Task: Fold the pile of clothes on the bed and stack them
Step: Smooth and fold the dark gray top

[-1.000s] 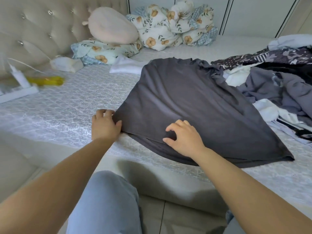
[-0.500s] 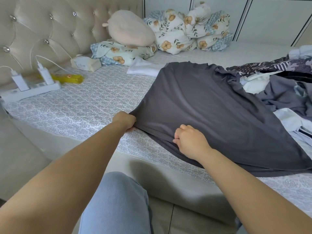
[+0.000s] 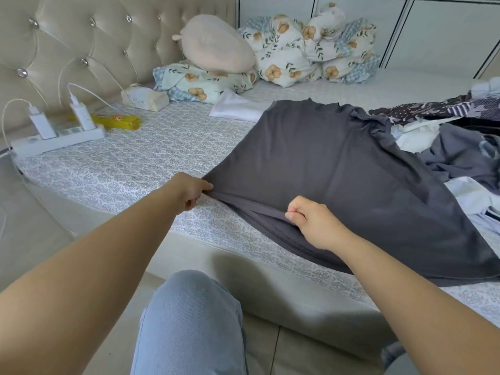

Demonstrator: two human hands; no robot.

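A dark grey garment (image 3: 338, 169) lies spread over the patterned bed (image 3: 130, 169), its hem facing me. My left hand (image 3: 189, 192) pinches the hem's left corner. My right hand (image 3: 311, 223) grips the upper layer of the hem further right and lifts it a little off the lower layer. At the right edge lies the pile of clothes (image 3: 460, 142), a jumble of grey, white and patterned pieces. A folded white cloth (image 3: 235, 108) rests beyond the garment's far left edge.
A power strip with two chargers (image 3: 59, 132) and a yellow packet (image 3: 116, 121) lie at the left by the padded headboard (image 3: 81, 41). A tissue pack (image 3: 144, 97), floral bedding (image 3: 305, 52) and a pink cushion (image 3: 216, 44) sit at the back. My knee (image 3: 189, 320) is below the bed's edge.
Both hands went from resting at the hem to gripping it: the left now pinches the corner, the right curls round the upper layer and lifts it. The view shifted left.
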